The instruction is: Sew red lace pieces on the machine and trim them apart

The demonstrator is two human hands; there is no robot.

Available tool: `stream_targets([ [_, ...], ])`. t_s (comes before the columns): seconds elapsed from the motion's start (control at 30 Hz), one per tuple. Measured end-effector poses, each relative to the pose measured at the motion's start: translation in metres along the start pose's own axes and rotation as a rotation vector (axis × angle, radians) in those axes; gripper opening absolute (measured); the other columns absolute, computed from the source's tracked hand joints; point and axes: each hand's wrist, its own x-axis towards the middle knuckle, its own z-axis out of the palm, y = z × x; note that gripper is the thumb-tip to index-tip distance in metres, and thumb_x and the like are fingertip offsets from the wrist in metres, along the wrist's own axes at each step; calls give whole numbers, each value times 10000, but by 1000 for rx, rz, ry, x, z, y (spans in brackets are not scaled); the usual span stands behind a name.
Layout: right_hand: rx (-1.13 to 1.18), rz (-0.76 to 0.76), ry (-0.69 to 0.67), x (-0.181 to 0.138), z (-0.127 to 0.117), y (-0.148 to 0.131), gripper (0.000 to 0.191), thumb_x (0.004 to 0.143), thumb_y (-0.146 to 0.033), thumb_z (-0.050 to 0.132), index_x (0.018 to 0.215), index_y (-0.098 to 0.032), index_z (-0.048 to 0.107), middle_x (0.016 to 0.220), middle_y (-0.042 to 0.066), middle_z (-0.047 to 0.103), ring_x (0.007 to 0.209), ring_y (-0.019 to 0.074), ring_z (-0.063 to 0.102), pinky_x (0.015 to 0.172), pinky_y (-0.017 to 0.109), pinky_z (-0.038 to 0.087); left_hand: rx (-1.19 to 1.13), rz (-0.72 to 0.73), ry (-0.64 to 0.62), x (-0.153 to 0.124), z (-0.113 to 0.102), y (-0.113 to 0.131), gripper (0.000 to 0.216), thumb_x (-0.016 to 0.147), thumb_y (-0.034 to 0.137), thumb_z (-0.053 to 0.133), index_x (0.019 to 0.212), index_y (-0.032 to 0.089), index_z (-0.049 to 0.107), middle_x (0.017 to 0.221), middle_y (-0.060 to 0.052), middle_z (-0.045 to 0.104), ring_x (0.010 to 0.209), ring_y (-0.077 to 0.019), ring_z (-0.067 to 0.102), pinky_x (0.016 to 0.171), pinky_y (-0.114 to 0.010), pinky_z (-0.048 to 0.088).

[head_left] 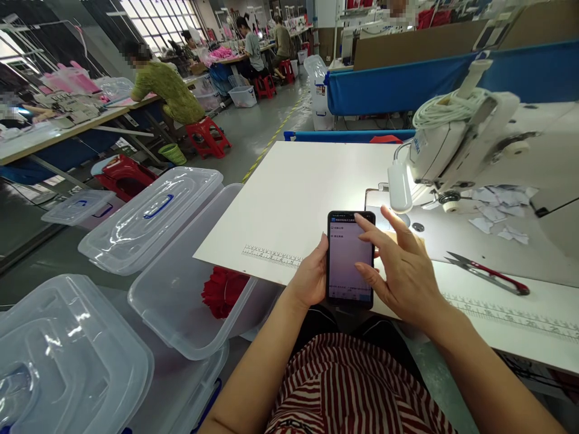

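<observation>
A black smartphone (350, 258) with a lit pale screen is held upright over the near edge of the white sewing table (294, 193). My left hand (311, 278) grips its left side from below. My right hand (398, 265) hovers at the phone's right side, fingers spread, the index fingertip touching the top of the screen. A white sewing machine (456, 141) stands just behind my right hand. My lap in red-striped cloth (344, 392) is below.
Red-handled thread snips (491, 274) lie on the table at right, fabric scraps (497, 211) behind them. Clear plastic bins with lids (154, 217) crowd the left, one holding red fabric (224, 290). Other people sit at benches far left and back.
</observation>
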Motion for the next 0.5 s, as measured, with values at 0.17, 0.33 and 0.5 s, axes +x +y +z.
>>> stream_targets([
  [0.17,184,-35,63,-15,-14,-7,295,938,-203,517,1232,-184,544,1071,111,719,1325,354,464,934,503,472,26,-15,28,-1,-3,0,683,998,577,214,1287,110,621,1218,-179,671,1174,-306,614,1030,-446,444],
  [0.33,291,-28,77,-28,-18,-10,254,891,-116,541,1133,-194,553,1155,121,700,1188,305,580,898,462,528,54,-6,60,-1,0,0,688,1014,543,179,1204,99,670,1259,-162,654,1201,-275,597,1059,-418,416],
  [0.5,353,-41,116,-33,-16,-9,268,863,-61,536,1098,-186,567,1069,125,722,1044,272,647,844,438,567,65,-10,-24,0,4,1,751,1008,554,103,1261,82,630,1258,-181,648,1173,-274,613,1045,-424,416],
])
